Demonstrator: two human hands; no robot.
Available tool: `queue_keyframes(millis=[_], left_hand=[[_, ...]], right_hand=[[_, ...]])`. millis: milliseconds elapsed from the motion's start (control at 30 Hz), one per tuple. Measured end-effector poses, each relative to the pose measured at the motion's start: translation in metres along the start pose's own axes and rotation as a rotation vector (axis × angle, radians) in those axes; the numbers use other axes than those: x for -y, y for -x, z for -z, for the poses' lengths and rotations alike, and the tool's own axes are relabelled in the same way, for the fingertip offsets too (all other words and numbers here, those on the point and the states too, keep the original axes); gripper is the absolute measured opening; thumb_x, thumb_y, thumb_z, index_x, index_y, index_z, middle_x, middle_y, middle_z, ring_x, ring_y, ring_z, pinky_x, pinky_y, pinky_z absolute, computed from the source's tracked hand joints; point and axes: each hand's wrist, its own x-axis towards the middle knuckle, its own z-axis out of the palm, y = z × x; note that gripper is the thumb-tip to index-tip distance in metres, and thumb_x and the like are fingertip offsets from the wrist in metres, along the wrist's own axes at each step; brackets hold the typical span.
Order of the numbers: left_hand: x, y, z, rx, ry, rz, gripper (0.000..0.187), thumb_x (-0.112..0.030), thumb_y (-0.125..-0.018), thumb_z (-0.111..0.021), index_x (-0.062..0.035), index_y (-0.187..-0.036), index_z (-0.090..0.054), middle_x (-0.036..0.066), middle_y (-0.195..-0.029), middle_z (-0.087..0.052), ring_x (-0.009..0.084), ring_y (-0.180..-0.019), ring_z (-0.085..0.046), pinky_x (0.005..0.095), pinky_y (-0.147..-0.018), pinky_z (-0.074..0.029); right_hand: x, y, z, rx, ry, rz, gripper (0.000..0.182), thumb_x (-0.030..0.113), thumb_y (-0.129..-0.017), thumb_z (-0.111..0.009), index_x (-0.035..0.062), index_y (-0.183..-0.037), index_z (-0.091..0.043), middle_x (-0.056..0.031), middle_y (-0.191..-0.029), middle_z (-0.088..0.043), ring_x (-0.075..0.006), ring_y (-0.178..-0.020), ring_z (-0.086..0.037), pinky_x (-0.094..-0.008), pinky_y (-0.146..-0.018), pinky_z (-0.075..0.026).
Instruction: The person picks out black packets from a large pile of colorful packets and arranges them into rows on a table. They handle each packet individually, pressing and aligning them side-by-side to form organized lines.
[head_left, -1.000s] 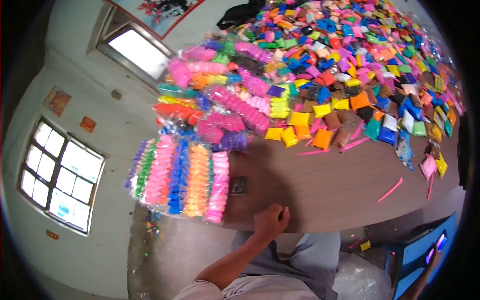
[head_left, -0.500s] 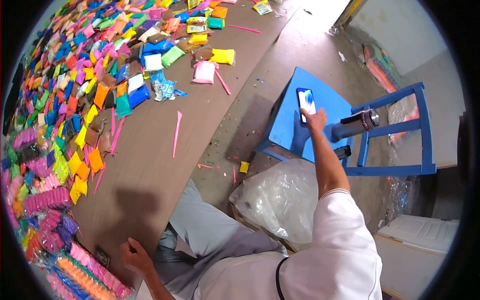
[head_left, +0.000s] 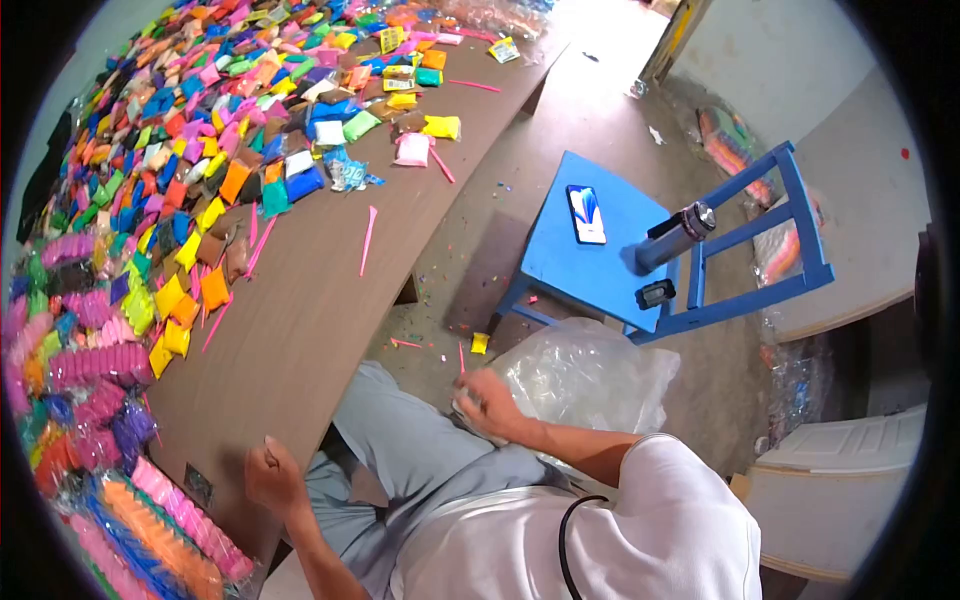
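My left hand is closed in a loose fist by the table's near edge, with the thumb on top and nothing seen in it. My right hand is over my right knee, beside a clear plastic bag. Its fingers look bent but are smeared by motion, and I cannot make out anything in them. A smartphone with a lit screen lies on the seat of a blue chair, apart from both hands. On the same seat are a flask and a small black object.
Heaps of small colourful packets cover the far and left parts of the brown table. Several pink plastic sticks lie among and beside them. A yellow packet is on the floor. A white box stands at right.
My right hand has left the phone and drawn back toward my lap; the phone stays on the chair. My left hand has moved slightly up, still closed. The view has shifted a little.
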Motion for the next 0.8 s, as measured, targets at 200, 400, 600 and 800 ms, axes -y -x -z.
queue_keyframes(millis=[200, 400, 600, 800], left_hand=[[-0.009, 0.003, 0.010, 0.002, 0.089, 0.057, 0.033, -0.020, -0.093, -0.060, -0.0014, -0.067, -0.051, 0.015, -0.067, -0.053, 0.0366, -0.062, -0.054, 0.0478, -0.056, -0.040], [-0.010, 0.013, 0.009, -0.116, 0.178, -0.043, 0.030, -0.019, -0.091, -0.061, -0.0018, -0.067, -0.053, 0.014, -0.066, -0.054, 0.0358, -0.062, -0.054, 0.0478, -0.055, -0.040], [-0.011, 0.032, 0.010, -0.187, 0.130, -0.110, 0.032, -0.018, -0.091, -0.060, -0.0026, -0.065, -0.051, 0.013, -0.066, -0.054, 0.0355, -0.066, -0.054, 0.0472, -0.063, -0.041], [-0.012, 0.030, 0.015, -0.150, 0.156, -0.138, 0.035, -0.018, -0.090, -0.060, -0.0018, -0.061, -0.049, 0.014, -0.065, -0.054, 0.0356, -0.065, -0.053, 0.0460, -0.064, -0.041]], right_hand=[[0.039, 0.014, -0.009, 0.309, -0.091, 0.037, 0.024, 0.023, -0.093, -0.061, 0.0001, -0.090, -0.066, -0.0193, -0.086, -0.065, -0.0378, -0.083, -0.063, -0.0440, -0.074, -0.050], [0.029, 0.020, -0.021, 0.230, 0.083, 0.073, 0.037, 0.029, -0.095, -0.060, 0.0005, -0.072, -0.058, -0.0218, -0.070, -0.059, -0.0421, -0.066, -0.058, -0.0486, -0.059, -0.046], [0.050, 0.023, -0.005, 0.194, 0.236, 0.166, 0.041, 0.032, -0.095, -0.060, 0.0041, -0.066, -0.058, -0.0174, -0.068, -0.061, -0.0388, -0.063, -0.060, -0.0479, -0.058, -0.047], [0.146, -0.036, 0.003, 0.137, 0.146, 0.584, 0.031, 0.028, -0.095, -0.060, 0.0052, -0.075, -0.053, -0.0126, -0.071, -0.053, -0.0345, -0.068, -0.056, -0.0459, -0.059, -0.044]])
